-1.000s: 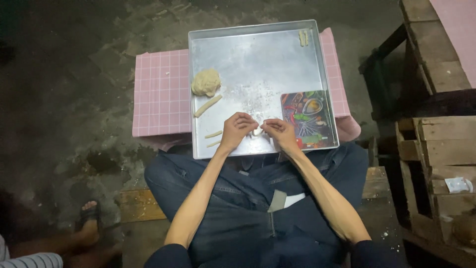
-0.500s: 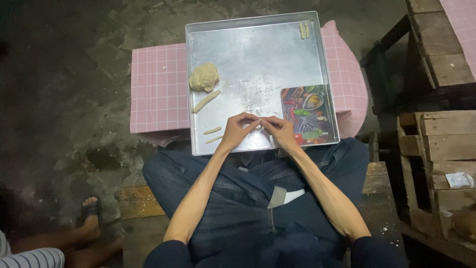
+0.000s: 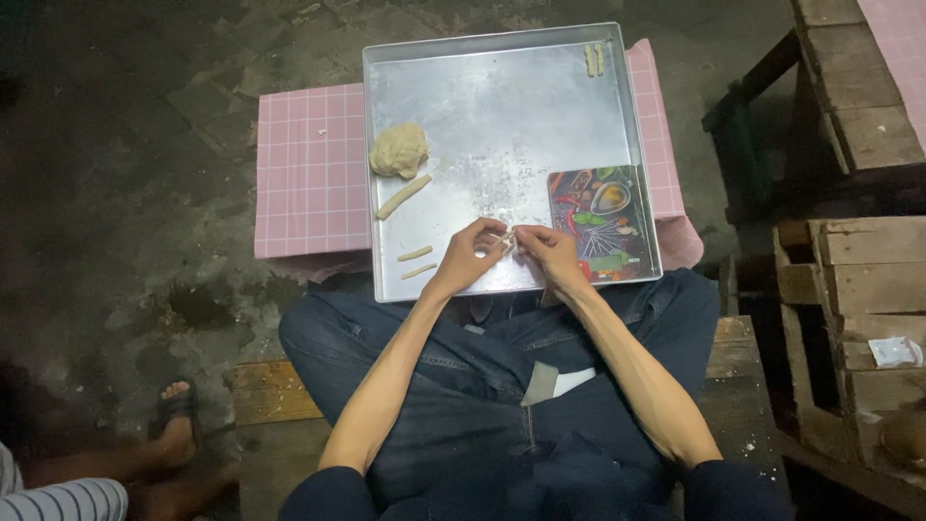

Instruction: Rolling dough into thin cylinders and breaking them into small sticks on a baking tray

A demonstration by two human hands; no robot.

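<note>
So the person sits with a big shallow square metal baking tray (image 3: pixel 502 106) in front of their knees, resting on a pink checked cloth (image 3: pixel 309 174). Both hands meet over the near edge of the tray: the left hand (image 3: pixel 473 259) and the right hand (image 3: pixel 547 253) each pinch one end of a thin pale strip of dough (image 3: pixel 503 234), fingers curled in tight on it, not spread at all. The strip sits just above the tray floor, between the two sets of fingertips.

Looks to me like the shaping step, working one little stick into form. Next move probably calls for a light touch so it doesn't snap.

Over on the left there's a beige lump of dough (image 3: pixel 398 150), a longer rolled rope of dough (image 3: pixel 403 196) just below it, and two short cut sticks (image 3: pixel 417 261). Two finished sticks (image 3: pixel 593 60) lie in the far right corner. A colourful printed rectangular mat (image 3: pixel 603 224) lies just beside the right hand.
</note>
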